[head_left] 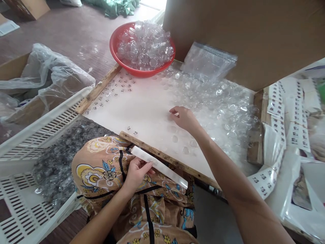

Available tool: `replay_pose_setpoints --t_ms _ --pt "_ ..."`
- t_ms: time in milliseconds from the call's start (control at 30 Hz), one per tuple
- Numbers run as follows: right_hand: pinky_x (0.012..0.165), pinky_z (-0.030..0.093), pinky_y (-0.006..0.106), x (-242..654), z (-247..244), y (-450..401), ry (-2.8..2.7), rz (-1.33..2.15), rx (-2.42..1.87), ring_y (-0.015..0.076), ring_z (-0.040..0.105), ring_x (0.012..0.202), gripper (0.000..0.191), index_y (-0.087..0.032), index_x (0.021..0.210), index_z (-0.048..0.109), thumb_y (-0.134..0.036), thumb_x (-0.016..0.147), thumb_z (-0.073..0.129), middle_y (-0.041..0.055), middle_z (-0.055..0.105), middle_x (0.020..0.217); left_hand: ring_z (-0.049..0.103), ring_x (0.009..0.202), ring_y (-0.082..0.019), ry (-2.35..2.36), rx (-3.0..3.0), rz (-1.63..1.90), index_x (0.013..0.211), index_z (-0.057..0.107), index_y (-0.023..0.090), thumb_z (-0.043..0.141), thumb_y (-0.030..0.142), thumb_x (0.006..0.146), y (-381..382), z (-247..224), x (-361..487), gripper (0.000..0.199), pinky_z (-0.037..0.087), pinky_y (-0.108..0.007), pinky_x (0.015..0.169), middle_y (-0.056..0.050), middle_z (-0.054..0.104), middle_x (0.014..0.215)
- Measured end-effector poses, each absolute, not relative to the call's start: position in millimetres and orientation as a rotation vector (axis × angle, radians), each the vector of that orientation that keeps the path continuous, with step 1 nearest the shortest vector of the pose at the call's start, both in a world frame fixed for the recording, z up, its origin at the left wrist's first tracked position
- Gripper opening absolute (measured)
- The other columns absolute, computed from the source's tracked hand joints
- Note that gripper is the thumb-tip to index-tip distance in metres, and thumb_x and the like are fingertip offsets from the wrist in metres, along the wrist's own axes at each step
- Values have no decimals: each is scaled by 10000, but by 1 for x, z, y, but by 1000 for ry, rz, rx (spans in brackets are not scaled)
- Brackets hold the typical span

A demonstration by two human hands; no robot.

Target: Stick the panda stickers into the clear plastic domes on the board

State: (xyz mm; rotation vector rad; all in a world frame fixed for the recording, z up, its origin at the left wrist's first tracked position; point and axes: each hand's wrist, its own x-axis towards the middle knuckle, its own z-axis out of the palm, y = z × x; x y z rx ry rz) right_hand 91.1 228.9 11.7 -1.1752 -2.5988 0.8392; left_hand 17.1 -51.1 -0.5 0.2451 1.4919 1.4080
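Observation:
My left hand (139, 172) is closed on a white strip (162, 166), thumb on top, held over my patterned lap in front of the board's wooden edge. My right hand (184, 118) hovers at or just over the white board (142, 108), its fingers curled and pressed together; whether something small is between them cannot be made out. Clear round pieces (225, 105) lie in a heap to its right, with a few loose ones near the front edge. Small dark-printed pieces (122, 86) sit in rows at the board's left.
A red basin (142, 73) heaped with clear pieces stands at the back. On the left is a white crate (33, 135) beside dark pieces (73, 152). Cardboard (241, 34) rises behind a plastic bag (208, 61). Printed sticker strips (297, 118) hang at right.

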Motion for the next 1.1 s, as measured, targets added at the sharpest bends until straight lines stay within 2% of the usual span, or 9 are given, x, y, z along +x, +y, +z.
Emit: replay_pose_setpoints --t_ms 67,167,300,400,500,700,867,1100 --pt "764 472 345 93 14 225 -2612 678 -1143 189 627 760 199 -176 1024 686 -180 860 573 107 675 1052 632 469 -147 1490 253 1409 736 641 144 780 378 631 -51 -1 17 292 501 -236 457 -9 682 620" --pt "756 481 340 87 12 212 -2615 668 -977 197 629 785 203 -187 1053 672 -183 876 571 102 657 1070 637 473 -151 1490 265 1406 736 642 145 781 377 633 -51 -2 18 290 503 -238 454 -12 687 626" --pt "854 491 360 63 6 191 -2706 679 -729 244 616 989 253 -199 1104 663 -137 869 592 108 643 1117 641 473 -152 1506 276 1407 746 644 145 783 369 639 -52 -3 19 285 510 -242 460 -18 701 644" --pt "907 488 391 53 6 187 -2757 660 -686 268 596 1060 266 -183 1109 667 -105 870 582 122 649 1124 651 484 -155 1524 292 1414 759 650 144 774 360 663 -55 -3 18 267 524 -249 476 -24 713 669" --pt "894 500 392 70 12 194 -2675 674 -712 260 613 1041 244 -186 1106 663 -127 890 566 119 660 1119 654 486 -154 1540 301 1417 763 655 143 771 348 673 -57 -2 16 252 528 -248 478 -22 714 670" --pt "730 523 348 148 17 203 -2565 701 -950 213 658 820 188 -200 1035 664 -166 888 551 81 689 977 644 479 -143 1504 284 1415 745 652 138 773 345 666 -52 -4 17 253 520 -231 464 -10 692 620" --pt "815 508 425 175 2 197 -2703 521 -995 285 632 946 195 -189 994 683 -150 863 543 106 707 1000 646 484 -143 1497 276 1424 767 656 136 779 353 664 -50 -4 19 269 533 -241 469 -8 693 642" --pt "855 492 454 178 3 186 -2636 475 -929 297 606 988 216 -207 1048 676 -178 879 545 111 696 1042 643 482 -143 1520 282 1425 762 651 137 788 375 670 -54 0 20 290 527 -239 470 -12 691 629"
